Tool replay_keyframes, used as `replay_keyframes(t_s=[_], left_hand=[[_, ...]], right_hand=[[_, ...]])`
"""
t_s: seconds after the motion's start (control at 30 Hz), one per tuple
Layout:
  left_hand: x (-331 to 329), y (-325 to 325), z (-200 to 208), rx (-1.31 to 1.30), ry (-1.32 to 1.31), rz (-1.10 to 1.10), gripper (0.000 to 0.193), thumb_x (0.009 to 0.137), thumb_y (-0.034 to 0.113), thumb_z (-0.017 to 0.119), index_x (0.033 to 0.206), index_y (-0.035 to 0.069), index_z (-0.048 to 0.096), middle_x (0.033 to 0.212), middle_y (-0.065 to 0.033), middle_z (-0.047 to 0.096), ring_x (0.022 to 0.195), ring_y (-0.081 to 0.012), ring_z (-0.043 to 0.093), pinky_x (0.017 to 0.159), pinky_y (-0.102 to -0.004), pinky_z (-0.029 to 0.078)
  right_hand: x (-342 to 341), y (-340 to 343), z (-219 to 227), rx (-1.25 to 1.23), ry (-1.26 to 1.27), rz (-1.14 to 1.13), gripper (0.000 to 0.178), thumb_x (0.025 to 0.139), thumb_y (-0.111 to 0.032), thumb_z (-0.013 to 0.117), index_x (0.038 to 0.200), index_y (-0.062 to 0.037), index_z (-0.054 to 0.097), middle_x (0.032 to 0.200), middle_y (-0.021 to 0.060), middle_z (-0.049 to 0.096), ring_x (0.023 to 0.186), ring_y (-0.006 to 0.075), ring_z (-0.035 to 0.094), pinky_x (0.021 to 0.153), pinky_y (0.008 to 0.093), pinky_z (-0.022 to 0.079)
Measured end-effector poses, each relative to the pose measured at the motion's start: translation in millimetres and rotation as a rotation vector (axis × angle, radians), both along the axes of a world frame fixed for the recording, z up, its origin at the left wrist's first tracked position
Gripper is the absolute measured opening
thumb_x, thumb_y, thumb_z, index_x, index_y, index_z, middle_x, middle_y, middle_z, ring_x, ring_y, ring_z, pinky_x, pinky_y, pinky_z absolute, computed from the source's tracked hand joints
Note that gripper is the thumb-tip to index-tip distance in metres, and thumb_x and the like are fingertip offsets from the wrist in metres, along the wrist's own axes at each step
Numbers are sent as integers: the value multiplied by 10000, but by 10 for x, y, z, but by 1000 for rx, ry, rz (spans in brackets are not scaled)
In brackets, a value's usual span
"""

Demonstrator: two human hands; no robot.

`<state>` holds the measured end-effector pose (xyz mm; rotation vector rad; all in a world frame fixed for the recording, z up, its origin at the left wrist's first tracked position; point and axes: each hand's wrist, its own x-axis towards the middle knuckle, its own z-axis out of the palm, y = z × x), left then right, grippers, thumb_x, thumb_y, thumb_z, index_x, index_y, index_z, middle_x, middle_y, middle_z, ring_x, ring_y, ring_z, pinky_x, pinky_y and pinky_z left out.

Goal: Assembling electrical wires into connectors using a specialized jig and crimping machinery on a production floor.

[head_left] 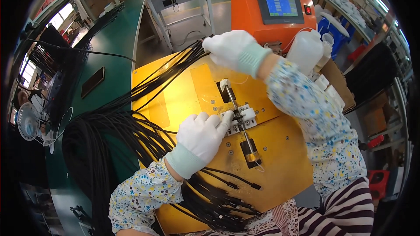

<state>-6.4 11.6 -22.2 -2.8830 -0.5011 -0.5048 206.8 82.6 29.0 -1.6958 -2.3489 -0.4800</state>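
Note:
My right hand (234,51), in a white glove, is closed on the ends of a bundle of black cables (175,66) above the far part of the yellow machine top. My left hand (199,139), gloved too, is curled with thumb and index finger at a small white clamp block (248,114). One black cable (164,130) runs in under this hand, and its end is hidden by the fingers. Metal rods with nozzles (248,145) point at the block from the near and far sides. More black cables with plugs (227,212) lie near my lap.
An orange machine box (245,11) with a touch screen (280,8) stands behind the yellow plate (280,144). White plastic bottles (304,50) sit at its right. On the green table (116,78) are a phone (93,82), a heap of black cables (87,148) and a small white fan (28,121).

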Motion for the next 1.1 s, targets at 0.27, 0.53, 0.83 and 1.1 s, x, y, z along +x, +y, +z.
replay_keyframes(t_s=[0.27, 0.53, 0.83, 1.1], left_hand=[[33, 31, 121, -194, -48, 121, 255, 761, 141, 631, 1007, 77, 627, 823, -51, 581, 741, -234, 575, 626, -353, 454], [35, 50, 161, -307, -103, 129, 211, 715, 120, 704, 914, 88, 641, 848, -61, 607, 854, -275, 582, 771, -393, 454], [70, -294, 595, -198, -343, 26, 277, 712, 51, 691, 986, 86, 672, 911, -74, 648, 887, -266, 604, 784, -388, 472], [37, -50, 66, -399, -95, 95, 376, 764, 28, 616, 1137, 66, 632, 841, -60, 605, 799, -228, 604, 672, -316, 492]], right_hand=[[153, -833, 40, 340, 78, 173, 103, 805, -105, 619, 908, -98, 613, 779, 41, 586, 721, 233, 607, 637, 339, 496], [198, -876, -53, 334, 278, 73, 153, 764, -129, 690, 889, -74, 622, 759, 58, 574, 705, 253, 596, 629, 360, 481], [-39, -1411, -143, -345, 813, 259, 133, 772, -149, 703, 811, -42, 634, 763, 103, 590, 725, 290, 591, 643, 368, 470], [86, -1389, -401, -207, 689, 116, 103, 789, -139, 681, 819, -45, 652, 775, 117, 602, 732, 292, 595, 652, 368, 478]])
